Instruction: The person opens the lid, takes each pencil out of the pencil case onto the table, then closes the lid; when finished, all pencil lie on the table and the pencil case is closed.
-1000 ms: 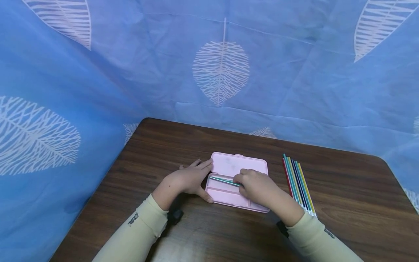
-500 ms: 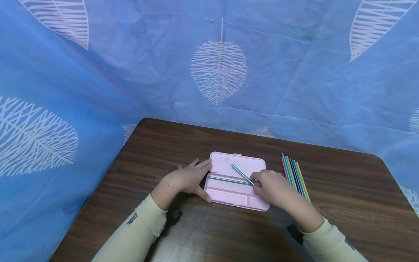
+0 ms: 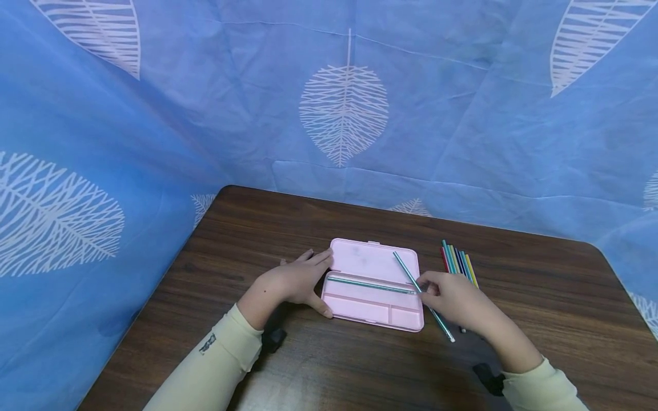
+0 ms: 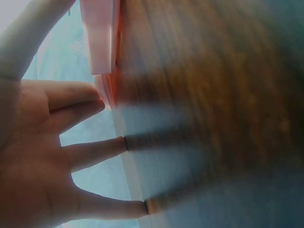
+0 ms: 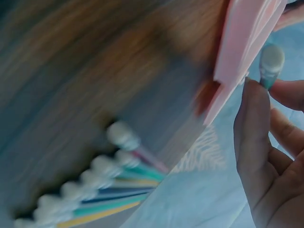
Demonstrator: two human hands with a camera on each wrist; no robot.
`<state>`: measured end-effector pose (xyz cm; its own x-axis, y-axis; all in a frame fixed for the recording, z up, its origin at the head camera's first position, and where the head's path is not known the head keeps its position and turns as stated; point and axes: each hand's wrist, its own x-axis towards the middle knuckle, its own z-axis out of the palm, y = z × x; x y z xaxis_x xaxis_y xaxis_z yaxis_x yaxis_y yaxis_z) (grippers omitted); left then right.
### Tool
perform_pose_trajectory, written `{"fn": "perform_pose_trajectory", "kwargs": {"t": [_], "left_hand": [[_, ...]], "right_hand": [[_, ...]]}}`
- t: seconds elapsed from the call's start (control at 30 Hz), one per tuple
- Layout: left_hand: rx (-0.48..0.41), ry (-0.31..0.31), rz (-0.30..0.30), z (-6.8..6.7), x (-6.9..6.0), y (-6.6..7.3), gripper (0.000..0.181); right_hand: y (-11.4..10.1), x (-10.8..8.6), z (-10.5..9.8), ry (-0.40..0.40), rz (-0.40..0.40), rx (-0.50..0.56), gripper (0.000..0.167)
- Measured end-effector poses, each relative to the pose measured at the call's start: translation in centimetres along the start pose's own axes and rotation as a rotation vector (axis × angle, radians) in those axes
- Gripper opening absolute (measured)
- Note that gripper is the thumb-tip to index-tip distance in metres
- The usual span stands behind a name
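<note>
A pink pencil case (image 3: 360, 311) lies open on the table, its lid folded back. Inside its long compartment rests a green pencil (image 3: 370, 283). My left hand (image 3: 295, 281) has its fingers spread, with fingertips and thumb touching the case's left side; the left wrist view shows the palm (image 4: 38, 156) beside the pink edge. At the case's right edge my right hand (image 3: 454, 297) pinches another green pencil (image 3: 442, 326) between thumb and finger, slanted over the lid and past the front corner. That pencil's white eraser end (image 5: 272, 59) shows in the right wrist view.
Several coloured pencils (image 3: 454, 260) lie side by side to the right of the case, partly hidden behind my right hand; their white eraser ends (image 5: 102, 166) show in the right wrist view. Brown table (image 3: 267, 228); blue leaf-patterned cloth (image 3: 231, 114) hangs behind and left.
My right hand has moved right from inside the case to its right edge, bringing one green pencil along and leaving another in the compartment. My left hand has stayed put.
</note>
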<state>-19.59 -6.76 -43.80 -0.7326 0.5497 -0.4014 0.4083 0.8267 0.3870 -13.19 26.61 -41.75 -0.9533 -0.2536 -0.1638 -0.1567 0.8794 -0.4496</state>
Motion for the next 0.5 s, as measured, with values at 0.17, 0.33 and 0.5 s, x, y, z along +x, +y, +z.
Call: {"fn": "perform_pose_trajectory", "kwargs": {"t": [0.17,0.33,0.5], "left_hand": [[-0.013,0.000,0.000,0.0,0.0,0.1,0.124],[-0.014,0.005,-0.005,0.0,-0.1,0.1,0.124],[-0.010,0.005,-0.005,0.0,-0.1,0.2,0.124]], "right_hand": [[1.8,-0.9,-0.9,-0.015,0.073,0.058,0.031],[4.0,-1.7,-1.6,-0.022,0.171,0.078,0.038],[6.2,-2.3,-2.5,-0.026,0.251,0.088,0.044]]}}
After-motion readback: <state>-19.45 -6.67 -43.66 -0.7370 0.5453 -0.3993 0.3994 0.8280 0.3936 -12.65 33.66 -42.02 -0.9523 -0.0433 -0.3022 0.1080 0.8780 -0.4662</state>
